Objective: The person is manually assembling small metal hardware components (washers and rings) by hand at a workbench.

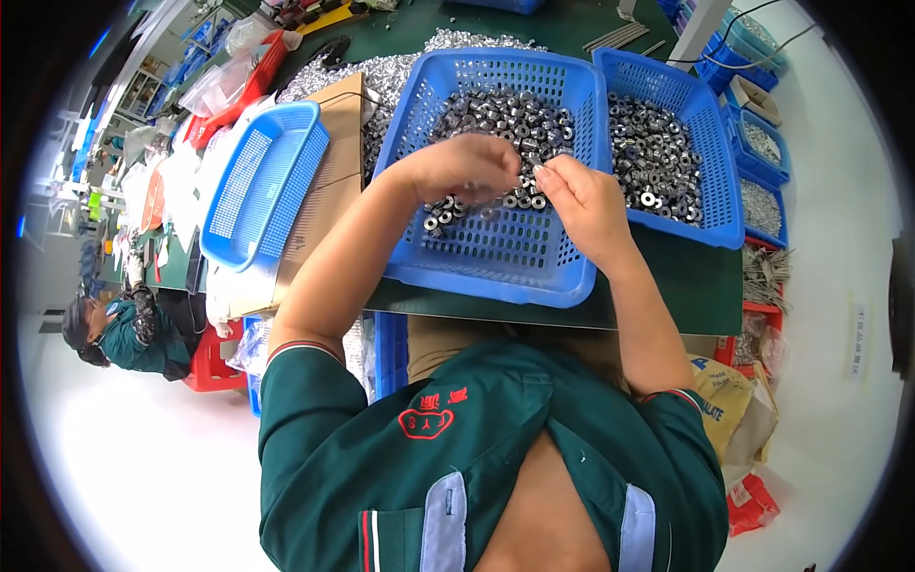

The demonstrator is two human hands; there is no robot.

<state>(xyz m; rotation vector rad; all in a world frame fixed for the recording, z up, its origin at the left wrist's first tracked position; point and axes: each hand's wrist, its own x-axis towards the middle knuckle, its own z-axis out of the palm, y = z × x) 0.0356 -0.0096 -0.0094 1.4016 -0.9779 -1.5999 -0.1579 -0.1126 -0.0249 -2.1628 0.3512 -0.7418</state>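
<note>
My left hand [465,170] hovers over the large blue perforated basket [570,286], palm down with curled fingers. Motion smears its fingertips, so I cannot tell whether they hold anything. Close beside it, my right hand [591,208] pinches thumb and forefinger together over the basket's right part. Whatever sits in that pinch is too small to make out. Beneath both hands lie many small shiny metal ring-shaped parts [505,112], heaped toward the basket's far side. Several of these parts [437,221] lie near its left wall, and the bare perforated bottom shows nearer me.
To the right, a second blue basket [715,229] holds similar metal parts. An upright-sided blue basket [221,250] rests on cardboard [303,224] at left. Loose silver parts [376,78] cover the green table's far side. Another person [133,334] sits at far left.
</note>
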